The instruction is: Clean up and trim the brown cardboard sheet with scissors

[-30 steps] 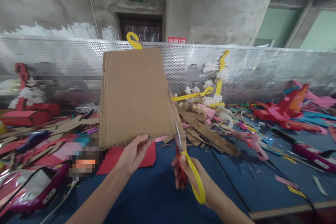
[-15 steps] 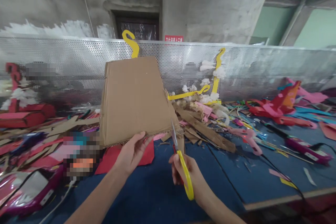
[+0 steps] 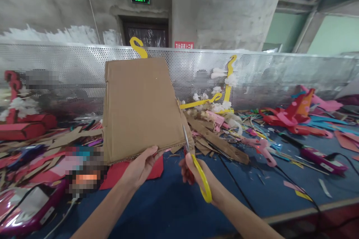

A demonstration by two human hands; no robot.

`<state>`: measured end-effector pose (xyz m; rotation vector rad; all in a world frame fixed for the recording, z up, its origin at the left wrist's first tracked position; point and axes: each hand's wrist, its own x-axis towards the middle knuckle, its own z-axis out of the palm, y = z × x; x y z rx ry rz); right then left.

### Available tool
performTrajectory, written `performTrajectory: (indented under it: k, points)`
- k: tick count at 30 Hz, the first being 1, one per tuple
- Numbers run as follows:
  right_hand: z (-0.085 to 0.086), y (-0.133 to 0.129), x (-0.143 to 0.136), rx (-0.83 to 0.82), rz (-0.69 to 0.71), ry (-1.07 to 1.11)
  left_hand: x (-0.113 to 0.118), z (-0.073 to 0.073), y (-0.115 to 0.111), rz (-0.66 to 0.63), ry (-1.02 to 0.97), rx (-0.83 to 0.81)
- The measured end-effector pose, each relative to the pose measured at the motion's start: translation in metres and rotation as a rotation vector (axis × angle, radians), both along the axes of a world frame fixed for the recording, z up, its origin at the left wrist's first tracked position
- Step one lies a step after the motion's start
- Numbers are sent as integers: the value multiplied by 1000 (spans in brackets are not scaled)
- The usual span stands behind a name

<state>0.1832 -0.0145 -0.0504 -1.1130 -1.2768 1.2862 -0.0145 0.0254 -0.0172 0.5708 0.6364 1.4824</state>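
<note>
A large piece of brown cardboard point(image 3: 141, 106) is held up in front of me, tilted above the table. My left hand point(image 3: 144, 164) grips its lower edge, thumb on the near face, the other fingers behind. In my right hand point(image 3: 200, 173) is a pair of scissors point(image 3: 202, 183) with yellow and red handles. The blades meet the cardboard's lower right edge, where a narrow strip bends away. Under the cardboard lies a red sheet point(image 3: 120, 175). A yellow hook-shaped piece point(image 3: 138, 46) shows above its top edge.
Cardboard scraps point(image 3: 218, 138) and a pink glue gun point(image 3: 262, 149) lie to the right, its cord crossing the blue table point(image 3: 174, 213). Yellow pieces with white fluff point(image 3: 230, 80) stand at the perforated metal panel point(image 3: 266, 82). Purple devices point(image 3: 322, 160) lie on both sides.
The scissors' handles have swung slightly up and right while the blades stay at the cardboard's lower right edge. The cardboard has shifted slightly left at its left side, still in my left hand.
</note>
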Motion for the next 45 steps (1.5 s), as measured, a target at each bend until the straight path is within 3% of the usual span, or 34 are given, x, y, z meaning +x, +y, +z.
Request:
performTrajectory:
  k: [5, 15, 20, 24, 27, 33, 45]
  points:
    - [-3, 0, -10, 38, -95, 13, 4, 4, -2, 32, -20, -13]
    - [-20, 4, -21, 92, -121, 3, 5, 5, 1, 106, -66, 51]
    - [-6, 7, -18, -23, -110, -47, 5, 6, 0, 149, -45, 92]
    - [6, 6, -8, -93, 21, -35, 5, 8, -3, 135, 4, 74]
    - [11, 5, -4, -64, 44, -58, 6, 9, -4, 126, 18, 94]
    - [19, 3, -13, 72, -69, -191, 5, 9, -5, 154, 30, 114]
    - [-18, 18, -24, 186, -262, -213, 6, 6, -1, 169, 8, 161]
